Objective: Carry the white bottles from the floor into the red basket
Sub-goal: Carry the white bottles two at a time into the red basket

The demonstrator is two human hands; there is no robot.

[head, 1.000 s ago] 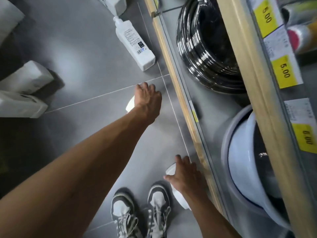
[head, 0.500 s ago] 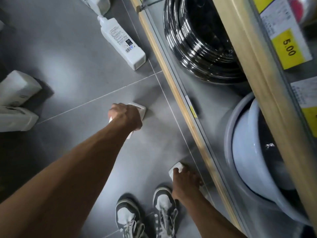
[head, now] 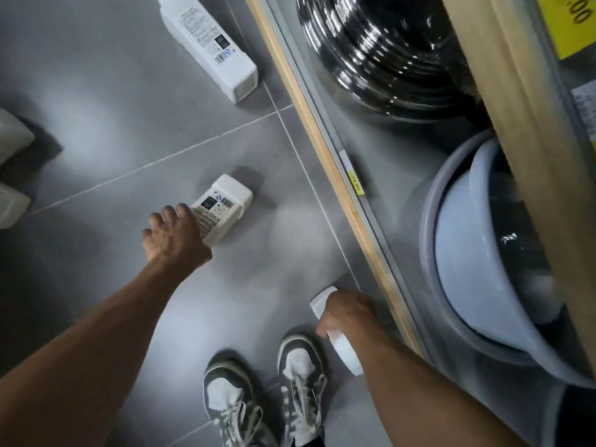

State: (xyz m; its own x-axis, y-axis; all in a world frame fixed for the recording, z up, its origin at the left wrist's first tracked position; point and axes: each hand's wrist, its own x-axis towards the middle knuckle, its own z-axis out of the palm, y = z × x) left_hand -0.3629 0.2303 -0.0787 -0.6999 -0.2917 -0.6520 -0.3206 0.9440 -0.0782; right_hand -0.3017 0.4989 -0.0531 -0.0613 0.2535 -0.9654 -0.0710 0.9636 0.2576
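The left hand (head: 175, 237) grasps the left bottle (head: 225, 203) by its near end. Its fingers (head: 167, 217) are curled down over that end, and the back of the hand faces the camera. The rest of the bottle sticks out past the knuckles, up and to the right, with the barcode label facing up and the flat base farthest from the fingers. A dark shadow lies on the floor (head: 106, 101) just beyond the base; I cannot tell whether the bottle touches the tiles.

The right hand (head: 348, 312) is clenched round the middle of the right bottle (head: 346, 353). One white end pokes out ahead of its fingers (head: 325, 327). The other end runs back under the wrist, just beside the right of the two shoes (head: 301, 382). This hand is close to the wooden edge of the shelf (head: 322, 150).

A far bottle (head: 209, 50) lies flat on the floor, well beyond the left fingertips and untouched, its base near the shelf edge. Two more white bottles (head: 13, 169) show at the frame's left edge, well apart from either hand.

On the shelf, to the right of the right hand, sit a black hose coil (head: 387, 50) and a pale basin (head: 477, 253).
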